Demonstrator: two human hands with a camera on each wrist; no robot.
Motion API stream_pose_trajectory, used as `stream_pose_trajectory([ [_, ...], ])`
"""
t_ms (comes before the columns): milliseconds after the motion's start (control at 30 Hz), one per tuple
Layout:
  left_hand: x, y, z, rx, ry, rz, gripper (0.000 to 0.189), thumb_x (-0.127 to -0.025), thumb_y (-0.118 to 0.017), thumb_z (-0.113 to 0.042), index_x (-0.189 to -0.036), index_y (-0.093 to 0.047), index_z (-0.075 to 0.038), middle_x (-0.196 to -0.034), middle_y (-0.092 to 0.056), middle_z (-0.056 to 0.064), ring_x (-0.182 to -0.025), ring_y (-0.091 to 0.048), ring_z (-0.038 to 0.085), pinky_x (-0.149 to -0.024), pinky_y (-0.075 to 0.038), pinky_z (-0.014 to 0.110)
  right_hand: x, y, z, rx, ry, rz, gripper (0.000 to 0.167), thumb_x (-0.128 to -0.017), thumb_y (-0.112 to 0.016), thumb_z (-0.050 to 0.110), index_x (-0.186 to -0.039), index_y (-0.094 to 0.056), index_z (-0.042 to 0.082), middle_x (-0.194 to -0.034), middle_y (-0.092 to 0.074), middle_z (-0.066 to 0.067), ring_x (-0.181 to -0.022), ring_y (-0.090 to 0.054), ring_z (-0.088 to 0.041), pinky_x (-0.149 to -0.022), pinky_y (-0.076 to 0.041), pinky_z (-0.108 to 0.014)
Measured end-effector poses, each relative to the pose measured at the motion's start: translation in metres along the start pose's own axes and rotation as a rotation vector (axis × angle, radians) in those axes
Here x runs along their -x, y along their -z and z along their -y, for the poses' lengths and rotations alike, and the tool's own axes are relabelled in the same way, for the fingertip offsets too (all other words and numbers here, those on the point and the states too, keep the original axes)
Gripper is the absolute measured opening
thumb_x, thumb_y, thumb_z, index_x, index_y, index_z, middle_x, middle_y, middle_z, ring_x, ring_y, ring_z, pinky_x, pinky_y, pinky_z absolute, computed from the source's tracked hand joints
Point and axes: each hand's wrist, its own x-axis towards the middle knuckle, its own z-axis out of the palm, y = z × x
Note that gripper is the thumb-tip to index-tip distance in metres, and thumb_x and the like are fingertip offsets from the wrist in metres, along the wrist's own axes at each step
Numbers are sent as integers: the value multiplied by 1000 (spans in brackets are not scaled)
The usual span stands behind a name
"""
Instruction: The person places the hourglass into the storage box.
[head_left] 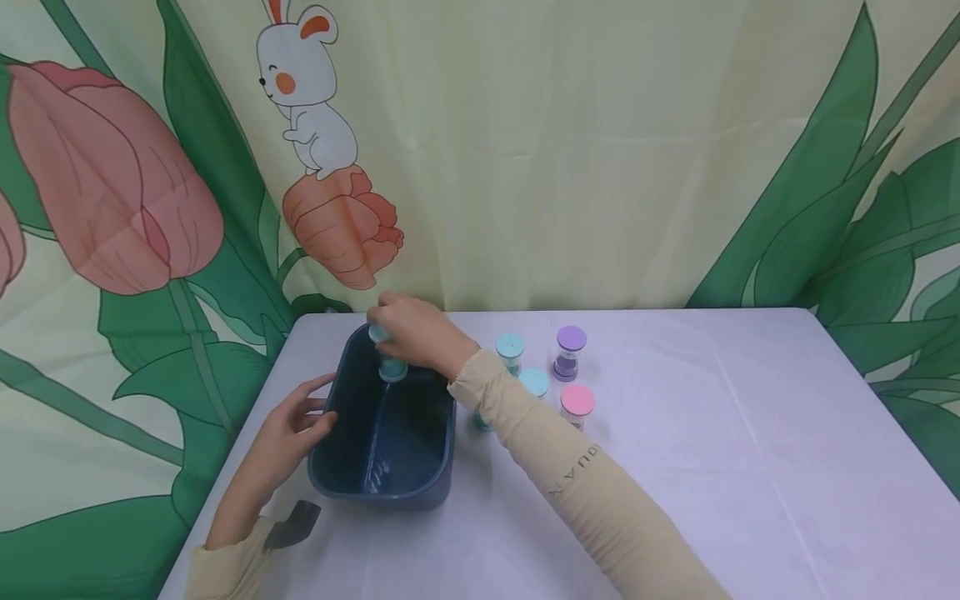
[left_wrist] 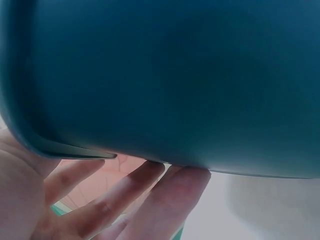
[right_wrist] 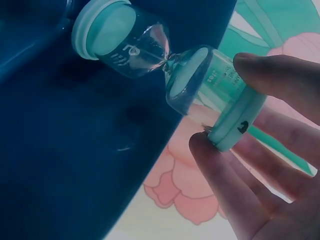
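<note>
My right hand [head_left: 416, 332] pinches a teal hourglass [head_left: 392, 368] by one end cap, over the far end of a dark blue bin [head_left: 378, 497]. The right wrist view shows the hourglass [right_wrist: 145, 55] tilted, its free cap inside the bin, with thumb and fingertips on the other cap [right_wrist: 240, 120]. Along the bin's left side, my left hand [head_left: 288, 429] touches the outer wall. Fairly straight fingers [left_wrist: 172, 200] rest against that wall [left_wrist: 175, 100] in the left wrist view.
Right of the bin stand several more hourglasses: teal [head_left: 510, 346], light blue [head_left: 535, 382], purple [head_left: 571, 338] and pink [head_left: 577, 400]. Another teal one [head_left: 482, 422] is mostly hidden by the right sleeve. A white cloth covers the table [head_left: 712, 442]; a printed curtain [head_left: 570, 167] hangs behind.
</note>
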Motion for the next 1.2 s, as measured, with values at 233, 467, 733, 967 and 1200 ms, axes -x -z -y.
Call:
stream_pose_trajectory([
  [233,0,0,1,4,-12,-3,63,-100,-61,-29,-155,-32,-15,-135,-55,27,-121,-58,45,-95,-52,56,-7,-6,2,13,-6,48,35,-91,-72,29,-121,-68,11,-107,-64,-4,-91,-61,-16,-81,-54,-24],
  [467,-2,1,3,10,-20,-7,62,-100,-60,-28,-155,-33,-15,-135,-56,27,-121,-58,45,-96,-51,57,-12,-14,6,52,-6,117,32,-92,-72,28,-119,-69,12,-110,-66,-5,-91,-62,-16,-83,-55,-24],
  [733,-2,0,3,12,-8,-7,62,-100,-60,-28,-154,-34,-16,-134,-57,27,-121,-58,45,-95,-52,56,-18,-28,5,88,-8,154,27,-90,-74,23,-115,-70,12,-109,-67,-3,-93,-63,-17,-84,-55,-26],
  [967,-1,-2,2,12,1,-6,62,-100,-61,-29,-154,-33,-16,-134,-57,26,-121,-58,44,-96,-52,56,-20,-38,5,90,-6,190,31,-87,-78,23,-114,-70,12,-107,-69,-2,-96,-64,-17,-89,-54,-26],
  [1200,-1,-1,1,1,-5,-12,62,-100,-60,-28,-154,-33,-16,-133,-58,26,-120,-59,44,-95,-51,57,-20,-40,7,81,-15,211,34,-86,-79,28,-116,-69,13,-107,-69,-2,-96,-63,-16,-91,-54,-25],
])
